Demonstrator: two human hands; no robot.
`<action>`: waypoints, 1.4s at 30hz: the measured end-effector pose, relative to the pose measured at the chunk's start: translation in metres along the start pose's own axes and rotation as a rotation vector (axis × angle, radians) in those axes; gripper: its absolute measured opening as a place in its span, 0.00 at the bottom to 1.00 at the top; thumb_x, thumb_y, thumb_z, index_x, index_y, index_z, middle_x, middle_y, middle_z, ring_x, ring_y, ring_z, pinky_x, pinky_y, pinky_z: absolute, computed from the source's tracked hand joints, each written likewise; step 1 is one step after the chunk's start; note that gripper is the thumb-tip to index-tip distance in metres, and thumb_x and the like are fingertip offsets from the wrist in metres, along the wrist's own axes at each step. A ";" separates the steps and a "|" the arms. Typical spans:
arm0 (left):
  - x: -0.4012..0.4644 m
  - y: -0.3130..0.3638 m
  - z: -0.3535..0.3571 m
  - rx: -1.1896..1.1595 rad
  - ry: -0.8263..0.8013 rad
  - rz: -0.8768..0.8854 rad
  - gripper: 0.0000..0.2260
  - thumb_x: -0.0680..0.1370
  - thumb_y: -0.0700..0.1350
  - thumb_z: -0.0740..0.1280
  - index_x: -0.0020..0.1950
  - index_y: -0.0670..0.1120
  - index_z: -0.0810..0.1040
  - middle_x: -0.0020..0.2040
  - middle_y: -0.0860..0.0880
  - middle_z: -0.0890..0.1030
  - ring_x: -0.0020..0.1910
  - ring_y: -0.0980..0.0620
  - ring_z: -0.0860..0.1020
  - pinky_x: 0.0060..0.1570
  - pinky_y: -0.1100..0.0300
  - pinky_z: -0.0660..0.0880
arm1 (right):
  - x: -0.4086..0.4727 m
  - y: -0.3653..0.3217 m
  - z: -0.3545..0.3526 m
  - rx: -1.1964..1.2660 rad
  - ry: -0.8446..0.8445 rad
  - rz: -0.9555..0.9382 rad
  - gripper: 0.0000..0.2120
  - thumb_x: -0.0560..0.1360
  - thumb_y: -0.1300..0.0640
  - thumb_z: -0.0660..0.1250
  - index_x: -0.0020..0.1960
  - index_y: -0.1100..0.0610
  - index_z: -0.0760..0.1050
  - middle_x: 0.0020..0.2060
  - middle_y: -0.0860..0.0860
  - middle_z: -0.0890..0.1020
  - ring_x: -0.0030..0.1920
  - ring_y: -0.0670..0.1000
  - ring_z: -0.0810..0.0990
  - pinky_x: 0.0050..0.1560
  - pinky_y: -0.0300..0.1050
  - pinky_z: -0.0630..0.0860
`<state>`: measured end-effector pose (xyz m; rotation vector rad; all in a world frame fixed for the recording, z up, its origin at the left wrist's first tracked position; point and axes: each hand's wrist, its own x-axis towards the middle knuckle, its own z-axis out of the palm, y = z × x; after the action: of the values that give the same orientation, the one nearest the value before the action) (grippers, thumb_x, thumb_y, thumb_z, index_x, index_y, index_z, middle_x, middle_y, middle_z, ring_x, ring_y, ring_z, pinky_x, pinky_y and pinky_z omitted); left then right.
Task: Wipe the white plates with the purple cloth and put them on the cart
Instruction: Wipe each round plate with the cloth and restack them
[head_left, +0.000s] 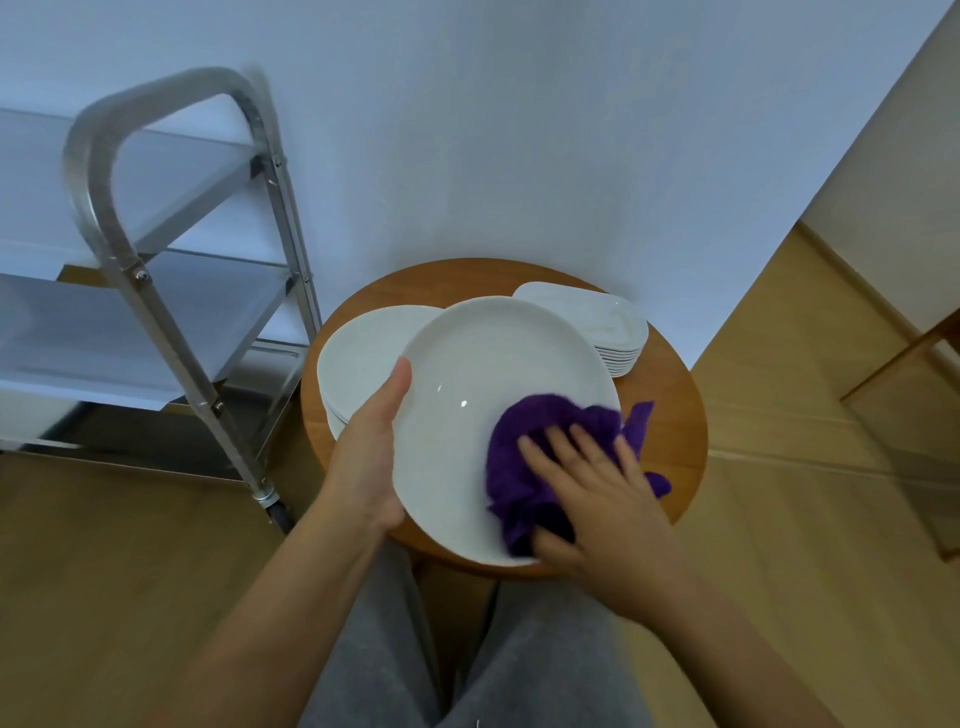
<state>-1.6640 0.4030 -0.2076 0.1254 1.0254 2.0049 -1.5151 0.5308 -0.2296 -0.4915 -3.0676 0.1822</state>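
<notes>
Big metal cart with pale shelves fills the upper left of the frame, and a round wooden table sits in the middle against the wall. On the table there's a stack of round white plates at center left and a stack of squarish plates toward the back, center right. One white plate is held up, tilted, over the table in the center. The left hand grips its left rim with the thumb on top. The right hand presses the purple cloth onto the plate's lower right with fingers spread flat.
</notes>
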 end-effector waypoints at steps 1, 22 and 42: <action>0.000 0.000 0.001 0.048 -0.004 0.011 0.12 0.75 0.56 0.60 0.57 0.56 0.75 0.51 0.48 0.82 0.54 0.44 0.79 0.53 0.45 0.76 | 0.003 0.007 -0.001 -0.054 0.061 0.060 0.36 0.68 0.37 0.53 0.74 0.47 0.55 0.70 0.50 0.68 0.71 0.50 0.60 0.71 0.47 0.45; -0.012 0.017 0.008 0.272 0.022 0.025 0.05 0.79 0.52 0.60 0.49 0.56 0.75 0.45 0.49 0.83 0.47 0.47 0.81 0.52 0.47 0.76 | 0.044 0.015 0.000 -0.243 0.224 -0.010 0.37 0.75 0.31 0.45 0.76 0.53 0.53 0.72 0.58 0.64 0.74 0.61 0.53 0.72 0.54 0.42; -0.015 0.015 0.053 0.339 0.187 0.212 0.12 0.66 0.62 0.65 0.45 0.60 0.70 0.53 0.54 0.77 0.53 0.48 0.77 0.55 0.47 0.77 | 0.012 -0.039 0.014 0.444 0.774 0.035 0.06 0.77 0.52 0.62 0.43 0.52 0.67 0.29 0.46 0.77 0.35 0.47 0.74 0.42 0.19 0.66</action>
<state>-1.6414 0.4202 -0.1587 0.2398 1.5238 2.0420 -1.5390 0.4963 -0.2391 -0.4468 -2.1806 0.5167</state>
